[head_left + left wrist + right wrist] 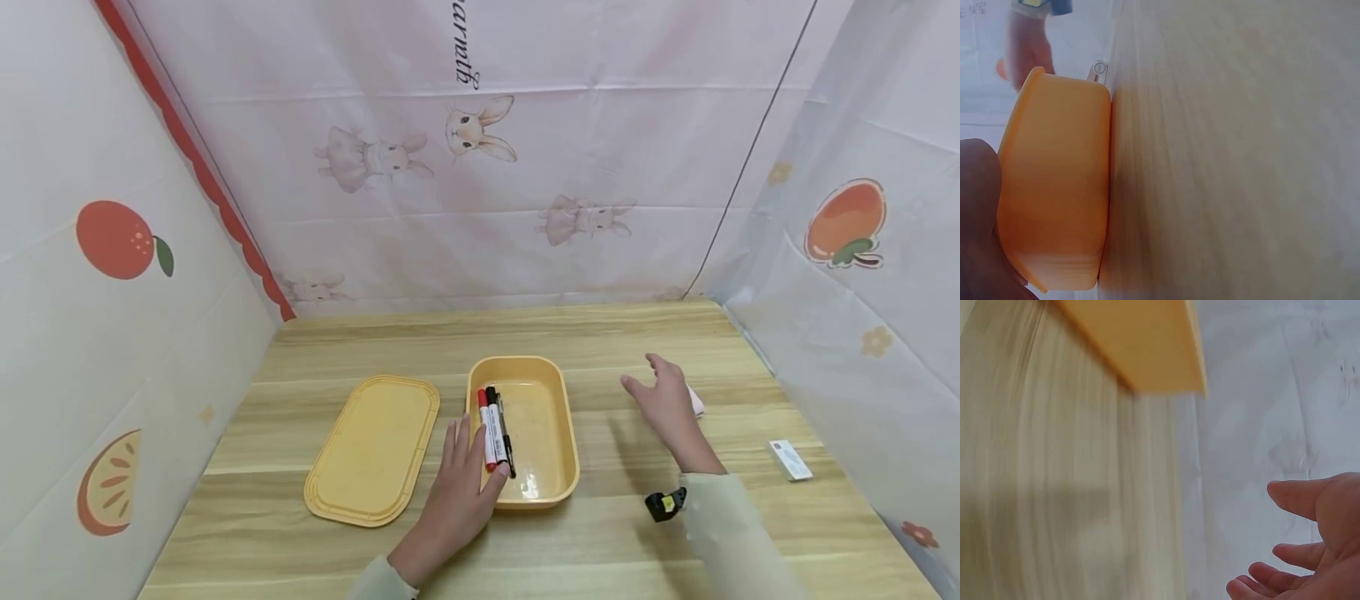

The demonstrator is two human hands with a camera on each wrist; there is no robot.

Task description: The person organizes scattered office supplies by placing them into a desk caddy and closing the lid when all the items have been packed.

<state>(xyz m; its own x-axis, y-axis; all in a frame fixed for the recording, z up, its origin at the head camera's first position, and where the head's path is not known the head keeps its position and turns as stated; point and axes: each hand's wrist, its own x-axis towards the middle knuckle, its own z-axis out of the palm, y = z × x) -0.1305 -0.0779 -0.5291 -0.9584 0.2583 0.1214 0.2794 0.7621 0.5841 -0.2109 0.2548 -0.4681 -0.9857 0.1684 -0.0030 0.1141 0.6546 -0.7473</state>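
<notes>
A yellow plastic box (572,442) stands uncovered on the table. Inside, along its left side, lie a red-capped marker (489,429), a black-capped marker (495,429) and a slim black pen (507,446). My left hand (453,500) rests at the near left rim, fingers extended, its thumb reaching over the edge by the markers. In the left wrist view, part of that hand (979,206) overlaps the rim. To the right of the box, my right hand (667,408) hovers with fingers spread and nothing in it. Behind it, a white item (696,402) is mostly hidden.
Left of the box a matching yellow lid (375,450) lies flat. A small black object with a yellow-green label (666,504) sits beside the right sleeve (731,529). Near the table's right edge is a small white box (790,460). Printed sheets (525,192) enclose the table.
</notes>
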